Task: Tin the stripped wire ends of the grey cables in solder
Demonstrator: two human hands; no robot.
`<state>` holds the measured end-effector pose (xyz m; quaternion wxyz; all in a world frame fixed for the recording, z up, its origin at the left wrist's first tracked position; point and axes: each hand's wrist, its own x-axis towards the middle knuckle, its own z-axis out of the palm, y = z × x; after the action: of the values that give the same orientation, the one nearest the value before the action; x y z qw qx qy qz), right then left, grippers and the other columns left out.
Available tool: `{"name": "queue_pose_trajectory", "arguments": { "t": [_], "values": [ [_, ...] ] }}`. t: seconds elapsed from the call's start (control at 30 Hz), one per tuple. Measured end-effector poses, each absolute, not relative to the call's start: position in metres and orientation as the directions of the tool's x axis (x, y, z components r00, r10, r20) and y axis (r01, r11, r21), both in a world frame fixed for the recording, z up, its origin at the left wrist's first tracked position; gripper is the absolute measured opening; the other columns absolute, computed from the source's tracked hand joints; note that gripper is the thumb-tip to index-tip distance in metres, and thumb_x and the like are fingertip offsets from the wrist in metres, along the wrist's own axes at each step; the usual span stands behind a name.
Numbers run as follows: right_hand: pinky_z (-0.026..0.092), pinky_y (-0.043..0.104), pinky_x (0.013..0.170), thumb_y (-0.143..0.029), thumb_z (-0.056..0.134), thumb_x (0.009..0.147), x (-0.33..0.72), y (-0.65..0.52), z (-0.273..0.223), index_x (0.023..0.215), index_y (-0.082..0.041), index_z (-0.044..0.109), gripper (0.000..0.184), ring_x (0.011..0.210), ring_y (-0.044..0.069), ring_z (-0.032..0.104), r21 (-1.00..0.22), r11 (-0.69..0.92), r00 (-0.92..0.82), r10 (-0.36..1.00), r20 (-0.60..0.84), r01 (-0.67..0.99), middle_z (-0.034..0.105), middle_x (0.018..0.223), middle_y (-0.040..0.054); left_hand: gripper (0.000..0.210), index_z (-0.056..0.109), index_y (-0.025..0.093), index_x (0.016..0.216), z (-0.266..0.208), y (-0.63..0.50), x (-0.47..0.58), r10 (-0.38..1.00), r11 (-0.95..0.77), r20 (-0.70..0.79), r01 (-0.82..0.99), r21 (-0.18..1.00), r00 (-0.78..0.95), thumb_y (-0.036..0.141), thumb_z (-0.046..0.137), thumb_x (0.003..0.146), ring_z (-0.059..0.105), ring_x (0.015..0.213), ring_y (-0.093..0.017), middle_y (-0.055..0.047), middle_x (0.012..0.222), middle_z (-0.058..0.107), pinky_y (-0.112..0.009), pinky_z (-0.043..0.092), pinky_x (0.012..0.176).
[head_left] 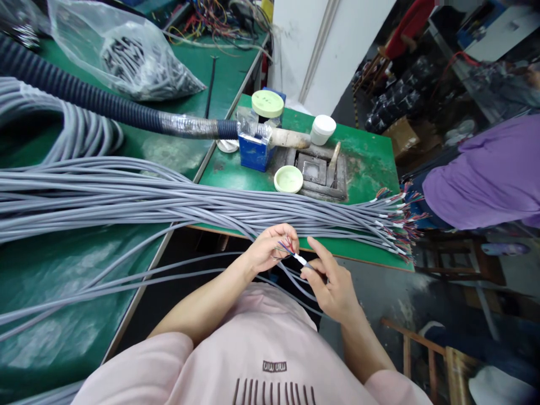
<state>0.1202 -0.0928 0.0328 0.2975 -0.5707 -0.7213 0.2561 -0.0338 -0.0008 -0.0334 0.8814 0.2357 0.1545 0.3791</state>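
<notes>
In front of my chest, my right hand [335,286] grips a grey cable [309,265] between thumb and curled fingers, with the index finger stretched out. The cable's end carries a white sleeve [299,258], from which thin red, blue and dark wires [288,246] fan out. My left hand [270,247] is curled around these loose wires, its fingertips closed on some of them. Just beyond both hands lies a thick bundle of grey cables [236,205] whose stripped, multicoloured ends [405,222] point right.
On the green table stand a small solder pot [314,169], a pale-green lid [288,179], a white tub [323,129] and a blue box [255,152]. A black corrugated hose [126,112] crosses from the left. A plastic bag [135,56] lies behind. A person in purple [485,169] is at right.
</notes>
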Motion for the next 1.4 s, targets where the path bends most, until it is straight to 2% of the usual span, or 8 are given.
{"name": "queue_pose_trajectory", "arguments": {
  "t": [0.47, 0.73, 0.87, 1.0, 1.1, 1.2, 1.3, 1.4],
  "values": [
    [0.05, 0.02, 0.065, -0.025, 0.047, 0.092, 0.122, -0.091, 0.032, 0.144, -0.021, 0.036, 0.054, 0.065, 0.011, 0.064, -0.724, 0.191, -0.161, 0.981, 0.112, 0.662, 0.069, 0.071, -0.0035, 0.031, 0.072, 0.013, 0.068, -0.026, 0.003, -0.04, 0.783, 0.451, -0.021, -0.545, 0.707, 0.621, 0.041, 0.083, 0.061, 0.055, 0.058, -0.012, -0.002, 0.062, 0.059, -0.026, 0.04, 0.059],
    [0.05, 0.021, 0.066, -0.024, 0.049, 0.092, 0.125, -0.089, 0.035, 0.144, -0.022, 0.036, 0.054, 0.066, 0.011, 0.062, -0.754, 0.169, -0.164, 0.983, 0.082, 0.634, 0.068, 0.071, -0.0042, 0.025, 0.071, 0.013, 0.072, -0.022, 0.005, -0.048, 0.787, 0.284, 0.091, -0.49, 0.824, 0.61, 0.037, 0.077, 0.072, 0.057, 0.064, -0.011, -0.003, 0.07, 0.061, -0.024, 0.043, 0.062],
    [0.051, 0.023, 0.073, -0.023, 0.048, 0.093, 0.127, -0.088, 0.038, 0.143, -0.023, 0.037, 0.052, 0.075, 0.012, 0.064, -0.741, 0.162, -0.166, 0.984, 0.07, 0.651, 0.07, 0.082, -0.0008, 0.023, 0.064, 0.013, 0.076, -0.021, 0.0, -0.042, 0.822, 0.292, 0.079, -0.536, 0.792, 0.564, 0.034, 0.074, 0.077, 0.057, 0.062, -0.009, -0.001, 0.071, 0.06, -0.022, 0.044, 0.061],
    [0.051, 0.025, 0.075, -0.022, 0.05, 0.09, 0.123, -0.081, 0.041, 0.14, -0.025, 0.041, 0.051, 0.082, 0.013, 0.064, -0.72, 0.169, -0.141, 0.985, 0.1, 0.673, 0.067, 0.101, 0.0037, 0.028, 0.06, 0.013, 0.075, -0.019, -0.005, -0.029, 0.84, 0.35, 0.006, -0.552, 0.757, 0.542, 0.034, 0.078, 0.071, 0.056, 0.055, -0.007, 0.001, 0.067, 0.06, -0.02, 0.043, 0.056],
    [0.051, 0.023, 0.063, -0.027, 0.059, 0.085, 0.115, -0.073, 0.042, 0.133, -0.024, 0.049, 0.05, 0.066, 0.011, 0.059, -0.719, 0.149, -0.062, 0.987, 0.145, 0.679, 0.065, 0.089, 0.0008, 0.031, 0.059, 0.013, 0.072, -0.015, -0.01, -0.019, 0.84, 0.436, -0.092, -0.563, 0.702, 0.535, 0.033, 0.081, 0.066, 0.055, 0.051, -0.006, 0.002, 0.062, 0.06, -0.019, 0.043, 0.053],
    [0.048, 0.021, 0.055, -0.031, 0.063, 0.083, 0.11, -0.064, 0.039, 0.118, -0.022, 0.06, 0.036, 0.057, 0.01, 0.056, -0.727, 0.176, 0.011, 0.97, 0.245, 0.664, 0.062, 0.072, -0.0031, 0.031, 0.058, 0.014, 0.069, -0.009, -0.016, -0.01, 0.852, 0.476, -0.153, -0.62, 0.624, 0.501, 0.032, 0.082, 0.063, 0.055, 0.051, -0.006, 0.003, 0.058, 0.06, -0.018, 0.044, 0.053],
    [0.048, 0.022, 0.058, -0.029, 0.058, 0.087, 0.109, -0.057, 0.036, 0.105, -0.021, 0.066, 0.021, 0.06, 0.011, 0.059, -0.709, 0.237, 0.064, 0.927, 0.37, 0.664, 0.066, 0.073, -0.0012, 0.03, 0.058, 0.015, 0.068, -0.004, -0.02, -0.002, 0.879, 0.451, -0.165, -0.669, 0.591, 0.447, 0.032, 0.082, 0.063, 0.055, 0.05, -0.006, 0.004, 0.055, 0.059, -0.018, 0.046, 0.053],
    [0.05, 0.025, 0.063, -0.026, 0.056, 0.088, 0.112, -0.053, 0.035, 0.096, -0.022, 0.068, 0.014, 0.066, 0.013, 0.062, -0.717, 0.248, 0.091, 0.913, 0.399, 0.651, 0.069, 0.078, 0.0004, 0.028, 0.06, 0.015, 0.071, -0.006, -0.02, 0.002, 0.912, 0.39, -0.157, -0.681, 0.62, 0.379, 0.033, 0.08, 0.066, 0.057, 0.05, -0.006, 0.004, 0.056, 0.062, -0.018, 0.048, 0.054]
  ]
}}
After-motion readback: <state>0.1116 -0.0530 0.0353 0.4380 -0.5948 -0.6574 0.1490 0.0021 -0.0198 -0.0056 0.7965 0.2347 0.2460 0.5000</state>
